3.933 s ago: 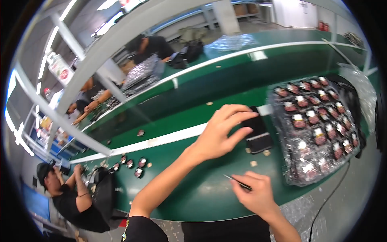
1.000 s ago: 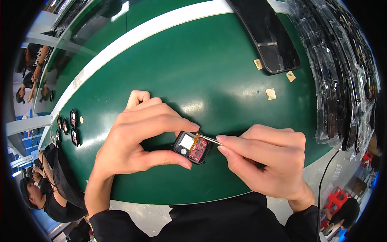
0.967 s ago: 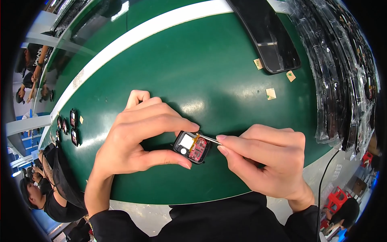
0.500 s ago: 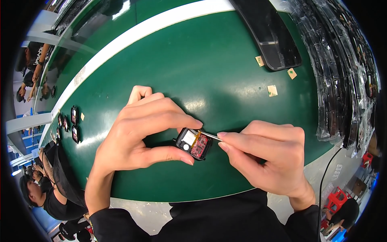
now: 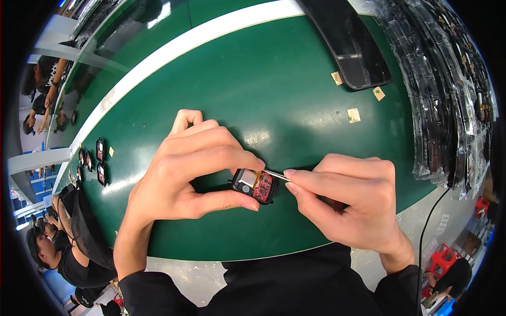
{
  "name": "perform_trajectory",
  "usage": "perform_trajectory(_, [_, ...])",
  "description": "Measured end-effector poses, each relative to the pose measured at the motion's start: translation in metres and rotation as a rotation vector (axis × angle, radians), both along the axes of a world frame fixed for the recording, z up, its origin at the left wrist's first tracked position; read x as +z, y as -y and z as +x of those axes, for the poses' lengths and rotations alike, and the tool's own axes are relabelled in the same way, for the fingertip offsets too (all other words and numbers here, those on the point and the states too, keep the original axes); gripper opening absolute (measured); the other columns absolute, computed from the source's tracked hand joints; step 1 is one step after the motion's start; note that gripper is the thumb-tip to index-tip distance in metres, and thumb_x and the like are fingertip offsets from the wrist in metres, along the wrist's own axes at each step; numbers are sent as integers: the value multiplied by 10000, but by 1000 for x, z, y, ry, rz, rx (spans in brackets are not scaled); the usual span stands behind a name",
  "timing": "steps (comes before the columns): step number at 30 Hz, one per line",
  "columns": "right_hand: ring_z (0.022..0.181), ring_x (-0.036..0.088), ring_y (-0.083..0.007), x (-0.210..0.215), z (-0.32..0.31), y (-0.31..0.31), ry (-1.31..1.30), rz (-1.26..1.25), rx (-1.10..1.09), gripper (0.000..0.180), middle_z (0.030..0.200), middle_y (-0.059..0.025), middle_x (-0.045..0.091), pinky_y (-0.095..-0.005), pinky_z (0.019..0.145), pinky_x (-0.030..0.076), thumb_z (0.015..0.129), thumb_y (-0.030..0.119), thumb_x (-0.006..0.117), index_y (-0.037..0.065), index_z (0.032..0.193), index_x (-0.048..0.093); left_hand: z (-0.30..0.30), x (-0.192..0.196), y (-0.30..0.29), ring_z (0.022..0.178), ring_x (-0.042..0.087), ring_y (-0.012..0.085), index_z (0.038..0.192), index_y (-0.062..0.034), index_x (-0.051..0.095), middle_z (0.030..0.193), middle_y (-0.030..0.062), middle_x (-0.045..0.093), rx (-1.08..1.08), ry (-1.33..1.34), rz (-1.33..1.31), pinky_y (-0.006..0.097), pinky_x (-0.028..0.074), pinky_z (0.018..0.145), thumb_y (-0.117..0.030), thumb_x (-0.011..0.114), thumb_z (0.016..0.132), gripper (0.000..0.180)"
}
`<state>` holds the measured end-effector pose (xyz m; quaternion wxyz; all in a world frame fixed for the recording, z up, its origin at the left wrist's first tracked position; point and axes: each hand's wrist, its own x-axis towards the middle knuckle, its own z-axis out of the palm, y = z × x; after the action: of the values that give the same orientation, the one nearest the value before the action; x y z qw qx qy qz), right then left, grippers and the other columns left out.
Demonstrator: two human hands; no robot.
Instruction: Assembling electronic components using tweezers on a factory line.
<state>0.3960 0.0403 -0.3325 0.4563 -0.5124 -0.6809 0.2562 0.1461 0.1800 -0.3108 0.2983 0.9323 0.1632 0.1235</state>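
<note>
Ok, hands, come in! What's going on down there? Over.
Left hand pinching small black casing, red circuit board showing. Right hand holding slim metal tool. Left fingertip near its tip.

A black phone-like slab (image 5: 363, 66) lay across a white strip (image 5: 174, 45) on the green table (image 5: 253, 79), three tan paper squares (image 5: 353, 116) near its lower end. Clear plastic trays (image 5: 421, 131) were stacked at right, above a black cable (image 5: 420, 253) and red stool (image 5: 441, 259); a dark-capped co-worker (image 5: 79, 266) appeared at left.
</note>
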Motion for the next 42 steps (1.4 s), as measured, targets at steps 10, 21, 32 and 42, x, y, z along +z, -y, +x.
perform_trajectory(10, [530, 587, -215, -1, 1, 1, -13, -2, 24, 185, 735, -72, 621, -350, 475, 445, 835, -81, 836, -39, 1012, 805, 1, 0, 1, 797, 637, 185, 1075, -87, 845, 916, 8, 777, 10, 25, -19, 381, 340, 836, -465, 1006, 706, 552])
perform_trajectory(21, [534, 586, -224, 0, -1, 3, -12, 11, 28, 153, 742, -76, 615, -363, 482, 451, 845, -66, 828, -34, 992, 799, 1, 1, 4, 798, 638, 183, 1067, -85, 843, 907, 5, 766, 24, 16, -35, 383, 346, 858, -450, 1022, 679, 562])
perform_trajectory(32, [481, 515, -57, 4, 5, 3, -130, 99, -235, 197, 674, -30, 660, -257, 452, 369, 864, -41, 869, 0, 1056, 863, 13, 3, 4, 756, 591, 181, 1132, -92, 819, 826, -5, 673, 33, 58, 67, 383, 384, 856, -299, 1047, 675, 551])
perform_trajectory(42, [573, 641, -185, -8, -2, 9, -267, 135, -201, 168, 827, -101, 702, -337, 511, 502, 953, 26, 813, -43, 1105, 815, 27, 20, -8, 628, 520, 129, 975, -49, 815, 730, -11, 668, 207, 285, -24, 295, 382, 637, -307, 1051, 544, 555])
